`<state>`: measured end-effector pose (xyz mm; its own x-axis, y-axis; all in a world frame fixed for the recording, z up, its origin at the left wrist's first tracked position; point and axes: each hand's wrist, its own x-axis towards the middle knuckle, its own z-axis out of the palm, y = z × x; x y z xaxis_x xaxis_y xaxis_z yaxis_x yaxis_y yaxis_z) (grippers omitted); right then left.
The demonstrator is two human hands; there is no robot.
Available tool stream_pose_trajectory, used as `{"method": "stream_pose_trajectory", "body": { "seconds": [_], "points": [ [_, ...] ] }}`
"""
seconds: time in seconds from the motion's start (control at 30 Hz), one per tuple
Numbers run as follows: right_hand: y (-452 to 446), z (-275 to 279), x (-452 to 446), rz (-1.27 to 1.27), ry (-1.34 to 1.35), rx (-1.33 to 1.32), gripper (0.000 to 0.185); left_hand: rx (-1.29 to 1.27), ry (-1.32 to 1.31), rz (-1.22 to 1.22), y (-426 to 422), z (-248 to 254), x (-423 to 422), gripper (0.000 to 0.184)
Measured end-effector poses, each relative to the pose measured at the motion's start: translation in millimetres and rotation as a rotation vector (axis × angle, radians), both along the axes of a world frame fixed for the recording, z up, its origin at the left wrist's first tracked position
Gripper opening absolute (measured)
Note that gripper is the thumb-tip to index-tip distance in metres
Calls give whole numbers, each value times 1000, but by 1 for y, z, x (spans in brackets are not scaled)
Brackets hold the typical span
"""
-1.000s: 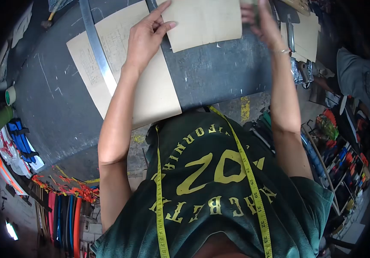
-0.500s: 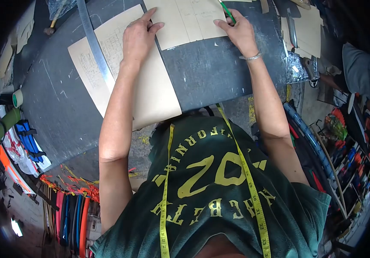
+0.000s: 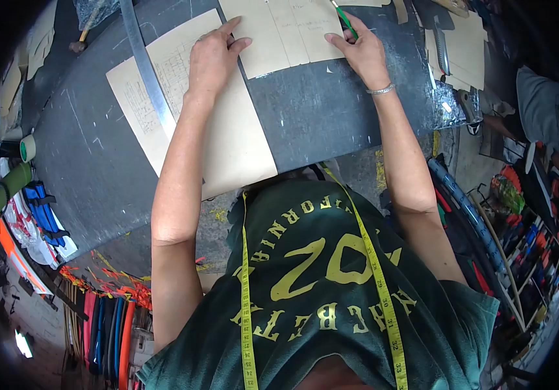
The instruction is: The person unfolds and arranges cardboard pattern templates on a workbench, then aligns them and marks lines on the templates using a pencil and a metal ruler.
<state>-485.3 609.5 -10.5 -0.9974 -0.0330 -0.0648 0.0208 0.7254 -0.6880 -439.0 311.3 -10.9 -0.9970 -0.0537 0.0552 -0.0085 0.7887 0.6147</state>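
Tan paper panel with thin drawn lines [image 3: 279,40] lies flat on dark scuffed counter [image 3: 321,110], straight ahead of the body, between the hands. Hands well apart, one each side of the panel. Left hand [image 3: 211,66] at its left edge, palm down, fingers loosely spread, thumb and forefinger on the panel, nothing gripped. Right hand [image 3: 368,60] at its right edge, pinching a slim green pencil [image 3: 345,21], thumb by the near right corner. Neither hand clearly nearer. Drawn lines run roughly away from the body; panel's far end out of view, so long axis can't be told. Left of the panel: larger tan paper sheet with handwriting [image 3: 239,140], partly under the left forearm, long flat steel ruler [image 3: 141,62] slanting across it.
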Motion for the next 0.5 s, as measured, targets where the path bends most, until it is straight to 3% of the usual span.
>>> {"method": "stream_pose_trajectory", "body": {
  "seconds": [0.17, 0.2, 0.5],
  "points": [
    [-6, 10, 3, 3, 15, 54, 57, 31, -1, -23, -4, 0, -4, 53],
    [-5, 8, 3, -14, -22, 8, 68, 27, -3, -23, -4, 0, -4, 53],
    [-9, 13, 1, -5, -34, 15, 65, 25, 3, -7, -2, 7, -2, 51]
  ]
}}
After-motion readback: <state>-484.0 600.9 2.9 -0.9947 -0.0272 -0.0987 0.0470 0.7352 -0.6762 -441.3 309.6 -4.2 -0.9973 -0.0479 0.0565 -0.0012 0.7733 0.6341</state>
